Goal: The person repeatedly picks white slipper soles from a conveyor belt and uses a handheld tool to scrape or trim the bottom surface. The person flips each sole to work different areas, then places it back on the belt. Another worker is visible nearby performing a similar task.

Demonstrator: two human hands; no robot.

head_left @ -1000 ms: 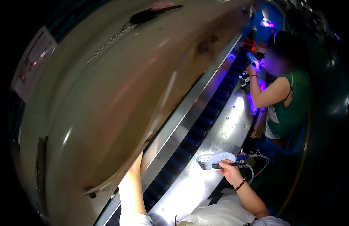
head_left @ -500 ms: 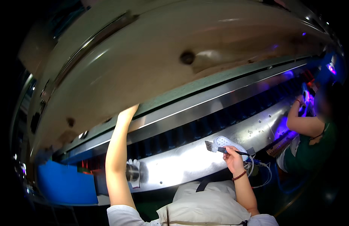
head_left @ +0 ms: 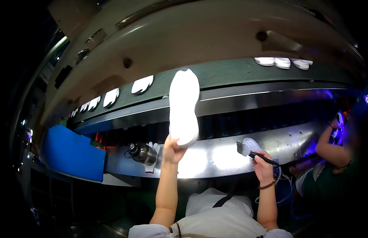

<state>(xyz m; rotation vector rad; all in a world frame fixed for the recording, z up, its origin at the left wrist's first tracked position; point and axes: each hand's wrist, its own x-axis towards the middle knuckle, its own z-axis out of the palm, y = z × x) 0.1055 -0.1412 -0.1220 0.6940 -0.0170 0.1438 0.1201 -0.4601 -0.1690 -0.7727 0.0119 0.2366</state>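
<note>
My left hand (head_left: 174, 150) is closed on one end of a long white shoe sole (head_left: 184, 105), which stands up bright over the metal ledge (head_left: 204, 166), its far end over the green belt. In my right hand (head_left: 264, 168) is a flat brush (head_left: 244, 149) with a dark handle, its bristles pointing left. A cord or tube runs from the handle's rear end past my wrist. Just beyond the brush lies a white shoe with holes in its upper (head_left: 252, 143), partly covered by the brush and my fingers.
More white soles (head_left: 142, 84) lie along the green belt (head_left: 227, 77) under a beige hood (head_left: 184, 39). A dark bottle (head_left: 142, 154) and a white glove (head_left: 154, 146) rest on the ledge at left, near a blue panel (head_left: 75, 154). Another person's arm (head_left: 331, 146) works at right.
My left hand has come back from under the hood with a white sole in it. The view has shifted, showing more of the belt. My right hand still holds the brush.
</note>
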